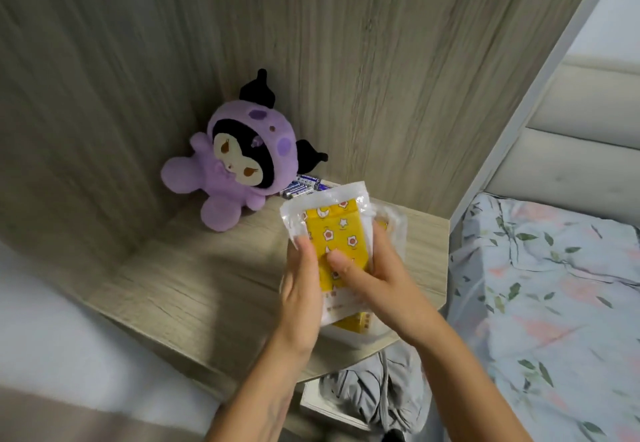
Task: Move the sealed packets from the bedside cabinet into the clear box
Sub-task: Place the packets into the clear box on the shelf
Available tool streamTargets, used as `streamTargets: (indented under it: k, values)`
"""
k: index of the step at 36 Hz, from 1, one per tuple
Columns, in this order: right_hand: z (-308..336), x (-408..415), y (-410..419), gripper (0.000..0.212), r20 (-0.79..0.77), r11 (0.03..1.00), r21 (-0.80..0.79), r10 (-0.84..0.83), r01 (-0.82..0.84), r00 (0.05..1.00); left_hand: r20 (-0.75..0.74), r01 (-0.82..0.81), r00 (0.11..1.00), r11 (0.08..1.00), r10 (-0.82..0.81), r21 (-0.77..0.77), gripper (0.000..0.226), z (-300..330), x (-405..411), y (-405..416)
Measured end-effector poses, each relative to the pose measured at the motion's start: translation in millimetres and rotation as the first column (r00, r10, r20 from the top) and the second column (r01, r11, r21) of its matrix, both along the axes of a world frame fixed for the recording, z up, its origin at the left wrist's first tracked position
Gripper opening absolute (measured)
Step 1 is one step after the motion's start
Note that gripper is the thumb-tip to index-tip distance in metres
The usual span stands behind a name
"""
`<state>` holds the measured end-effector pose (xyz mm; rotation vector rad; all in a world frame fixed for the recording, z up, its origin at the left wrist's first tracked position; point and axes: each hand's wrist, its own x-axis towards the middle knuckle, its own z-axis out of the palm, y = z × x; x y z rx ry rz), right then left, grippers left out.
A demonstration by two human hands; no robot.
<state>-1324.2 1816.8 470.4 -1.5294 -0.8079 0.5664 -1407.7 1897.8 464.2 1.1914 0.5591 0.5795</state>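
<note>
A sealed clear packet (332, 220) with yellow star-patterned contents is held upright between both hands above the wooden bedside cabinet (194, 279). My left hand (299, 289) grips its left edge, thumb on the front. My right hand (377, 275) grips its right side, thumb pressed on the yellow face. Beneath the hands the clear box (363, 334) stands at the cabinet's front right; another yellow packet (358, 322) lies inside it. Behind the right hand more clear plastic (394, 223) shows, and I cannot tell whether it is box wall or packet.
A purple plush toy (239, 161) leans in the back corner, with a pack of blue batteries (304, 185) beside it. Wood-grain walls enclose the cabinet at the back and left. A bed with floral sheets (547, 286) lies to the right. Grey cloth (377, 386) lies below the cabinet edge.
</note>
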Motion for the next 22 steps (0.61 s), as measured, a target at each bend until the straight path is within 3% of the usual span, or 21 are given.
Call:
streamTargets:
  k: [4, 5, 6, 7, 8, 9, 12, 14, 17, 19, 22]
  values:
    - [2, 17, -1, 0.046, -0.162, 0.998, 0.064, -0.008, 0.019, 0.987, -0.162, 0.095, 0.984, 0.982, -0.068, 0.163, 0.080, -13, 8, 12]
    - [6, 24, -2, 0.044, -0.149, 0.997, 0.072, -0.029, 0.041, 0.988, -0.187, 0.112, 0.981, 0.947, -0.057, 0.302, 0.072, -15, 9, 15]
    - [11, 33, -3, 0.042, -0.115, 0.994, 0.081, -0.066, 0.075, 0.991, -0.226, 0.134, 0.974, 0.845, -0.015, 0.519, 0.065, -14, 8, 16]
    - [18, 43, -4, 0.041, -0.053, 0.989, 0.086, -0.113, 0.117, 0.992, -0.242, 0.130, 0.968, 0.686, 0.068, 0.715, 0.064, -12, 8, 19]
    - [25, 54, -4, 0.040, 0.042, 0.984, 0.087, -0.158, 0.154, 0.986, -0.241, 0.135, 0.958, 0.496, 0.157, 0.858, 0.062, -15, 10, 23]
    - [32, 65, -4, 0.039, 0.167, 0.980, 0.080, -0.196, 0.184, 0.966, -0.299, 0.214, 0.938, 0.390, 0.173, 0.896, 0.056, -12, 11, 25]
    - [50, 91, 8, 0.041, 0.533, 0.971, -0.071, -0.155, 0.227, 0.831, -0.545, 0.508, 0.824, 0.221, 0.156, 0.832, 0.045, -19, 16, 27]
    - [51, 99, 24, 0.052, 0.681, 0.929, -0.279, 0.012, 0.244, 0.732, -0.572, 0.563, 0.807, 0.101, 0.147, 0.820, 0.048, -19, 17, 23]
    - [38, 94, 47, 0.065, 0.739, 0.760, -0.572, 0.314, 0.308, 0.597, -0.662, 0.665, 0.734, 0.040, 0.148, 0.746, 0.054, -19, 22, 20]
    - [27, 87, 54, 0.056, 0.725, 0.710, -0.627, 0.379, 0.322, 0.575, -0.713, 0.719, 0.681, 0.035, 0.165, 0.694, 0.052, -19, 24, 23]
    - [18, 86, 55, 0.048, 0.745, 0.722, -0.604, 0.362, 0.337, 0.561, -0.727, 0.730, 0.666, 0.053, 0.167, 0.681, 0.048, -14, 24, 23]
